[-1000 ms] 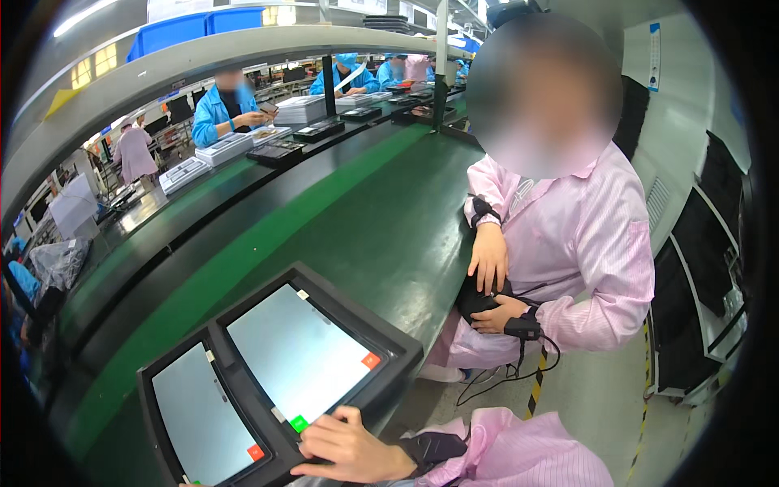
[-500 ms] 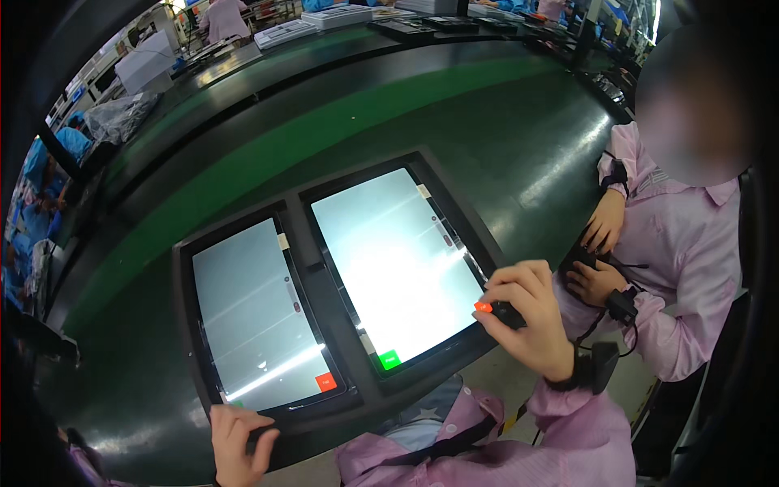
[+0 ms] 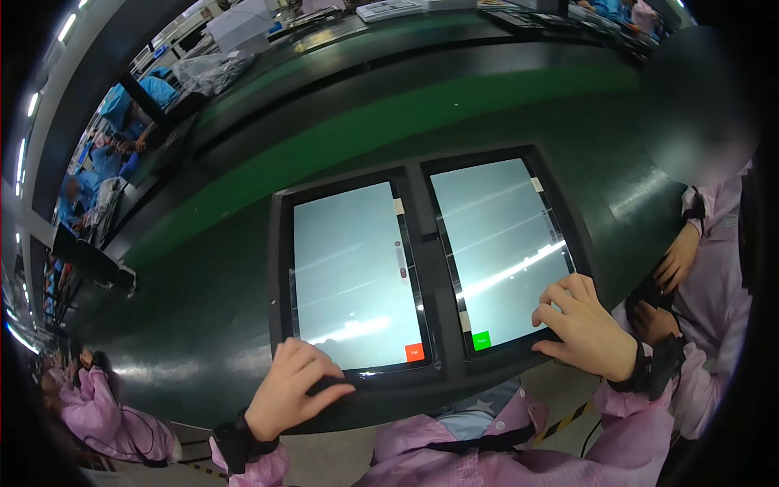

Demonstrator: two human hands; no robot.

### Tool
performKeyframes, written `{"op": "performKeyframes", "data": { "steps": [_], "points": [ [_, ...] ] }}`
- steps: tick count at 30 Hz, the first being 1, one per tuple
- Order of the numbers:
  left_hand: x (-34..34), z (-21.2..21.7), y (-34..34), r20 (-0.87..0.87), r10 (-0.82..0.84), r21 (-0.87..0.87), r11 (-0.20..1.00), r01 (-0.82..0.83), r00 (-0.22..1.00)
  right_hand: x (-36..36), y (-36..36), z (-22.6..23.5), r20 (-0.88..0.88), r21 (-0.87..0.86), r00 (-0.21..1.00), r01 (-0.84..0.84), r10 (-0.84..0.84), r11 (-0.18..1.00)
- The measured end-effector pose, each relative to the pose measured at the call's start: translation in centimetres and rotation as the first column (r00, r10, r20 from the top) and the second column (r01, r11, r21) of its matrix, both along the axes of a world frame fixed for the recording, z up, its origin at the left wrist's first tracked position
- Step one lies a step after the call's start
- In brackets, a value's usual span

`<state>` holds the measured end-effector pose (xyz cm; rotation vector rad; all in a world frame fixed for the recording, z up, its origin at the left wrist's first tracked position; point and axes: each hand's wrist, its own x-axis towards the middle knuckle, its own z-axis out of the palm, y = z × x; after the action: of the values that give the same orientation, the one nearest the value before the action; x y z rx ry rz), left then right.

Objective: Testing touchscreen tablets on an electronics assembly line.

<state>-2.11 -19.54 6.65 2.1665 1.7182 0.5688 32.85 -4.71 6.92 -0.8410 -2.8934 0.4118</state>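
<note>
Two tablets lie side by side in a dark tray (image 3: 430, 268), their screens lit pale grey. On the left tablet (image 3: 349, 252) a red square button shows at the lower right corner. My left hand (image 3: 296, 385) is over that tablet's lower left corner, fingers bent, thumb apart, holding nothing. The right tablet (image 3: 499, 235) has a green square button at its lower left corner. Over its lower right corner hovers my right hand (image 3: 580, 329), thumb and fingers apart with nothing between them. It hides that corner of the screen; whether a fingertip touches the glass I cannot tell.
The tray rests on a dark green table (image 3: 195, 292). At the right a co-worker (image 3: 706, 268) sits close by my right arm, hands low. Another person in pink (image 3: 105, 414) is at the lower left. Clear plastic wrapping (image 3: 213, 73) and a white box (image 3: 239, 24) are at the back.
The right tablet's screen has dimmed from bright white to grey. My left hand has moved up onto the left tablet's lower left corner. The whole view has shifted, placing the tablets further right.
</note>
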Motion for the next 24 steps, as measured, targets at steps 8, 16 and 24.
{"op": "performKeyframes", "data": {
  "steps": [8,16,24],
  "points": [
    [1.9,-2.2,-1.4,0.092,-0.052,0.097,0.994,0.043,0.994,0.6,-0.1,-0.3,-0.025,0.042,0.999,-0.040,0.041,0.998],
    [2.5,-0.5,-0.6,-0.047,-0.058,0.019,0.998,0.059,0.997,1.6,0.5,-0.3,-0.064,-0.012,0.996,-0.060,0.059,0.998],
    [2.5,2.2,1.0,-0.239,-0.087,-0.080,0.994,0.070,0.967,0.5,1.3,0.1,-0.219,0.210,0.976,0.034,0.013,0.977]
  ]
}}
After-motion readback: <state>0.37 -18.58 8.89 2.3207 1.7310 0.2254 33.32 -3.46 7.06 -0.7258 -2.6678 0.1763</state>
